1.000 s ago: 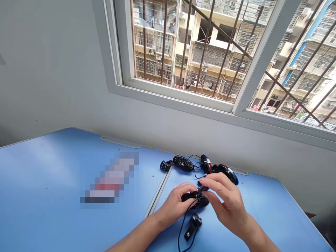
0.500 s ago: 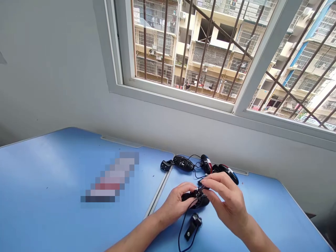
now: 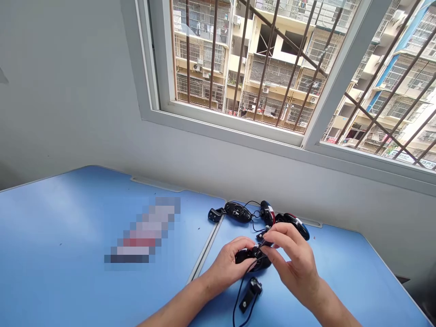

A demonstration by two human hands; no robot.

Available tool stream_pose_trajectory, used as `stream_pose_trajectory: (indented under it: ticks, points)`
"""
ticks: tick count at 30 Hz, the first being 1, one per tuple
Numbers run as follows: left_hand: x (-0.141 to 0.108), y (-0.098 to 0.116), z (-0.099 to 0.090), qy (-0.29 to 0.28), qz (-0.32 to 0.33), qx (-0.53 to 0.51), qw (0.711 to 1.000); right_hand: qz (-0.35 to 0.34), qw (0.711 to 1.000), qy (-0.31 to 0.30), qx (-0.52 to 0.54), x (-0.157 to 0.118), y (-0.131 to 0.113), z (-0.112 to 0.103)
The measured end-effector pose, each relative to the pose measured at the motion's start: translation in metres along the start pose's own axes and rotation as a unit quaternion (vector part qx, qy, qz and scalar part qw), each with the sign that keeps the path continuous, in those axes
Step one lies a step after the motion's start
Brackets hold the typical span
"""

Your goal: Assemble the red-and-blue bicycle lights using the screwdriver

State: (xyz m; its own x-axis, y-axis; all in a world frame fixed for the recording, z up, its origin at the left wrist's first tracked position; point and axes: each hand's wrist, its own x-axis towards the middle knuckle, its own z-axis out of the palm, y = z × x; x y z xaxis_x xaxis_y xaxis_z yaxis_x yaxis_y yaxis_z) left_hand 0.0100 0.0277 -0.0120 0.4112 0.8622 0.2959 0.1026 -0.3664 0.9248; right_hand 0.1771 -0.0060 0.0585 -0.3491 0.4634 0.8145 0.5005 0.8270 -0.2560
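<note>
My left hand [image 3: 235, 261] is closed on a black oval device [image 3: 262, 263] low in the middle of the view. My right hand [image 3: 293, 261] pinches a small dark part just above the device; fingers partly hide what it is. A thin black cable [image 3: 237, 295] hangs from the device and loops down toward the front. It runs by a small black bracket [image 3: 250, 294] that lies on the blue table [image 3: 177, 290] below my hands.
Behind my hands lie another black oval device [image 3: 237, 212], a black clamp [image 3: 215, 215] and two glossy pieces, one red, white and blue [image 3: 267, 212], with cables between. A blurred patch [image 3: 145, 231] covers the left table. A wall and barred window stand behind.
My right fingers have shifted very slightly over the device, and the cable loop has moved a little to the right. My left hand has stayed in place.
</note>
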Motion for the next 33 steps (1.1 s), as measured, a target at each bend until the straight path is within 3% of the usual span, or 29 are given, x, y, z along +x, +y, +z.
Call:
stream_pose_trajectory:
  ticks: [14,22,33]
  points:
    - [0.0003,-0.0006,-0.0012,0.000,0.004,0.003,1.000,-0.009,0.998,-0.020,0.054,0.0012,-0.0018,-0.0026]
    - [-0.0006,0.0027,-0.0011,-0.007,-0.004,-0.005,1.000,-0.016,0.999,0.022,0.018,0.0038,-0.0005,-0.0002]
    - [-0.0015,0.0058,-0.0007,-0.003,-0.013,-0.017,1.000,-0.026,0.997,-0.047,0.054,0.0065,-0.0054,-0.0074]
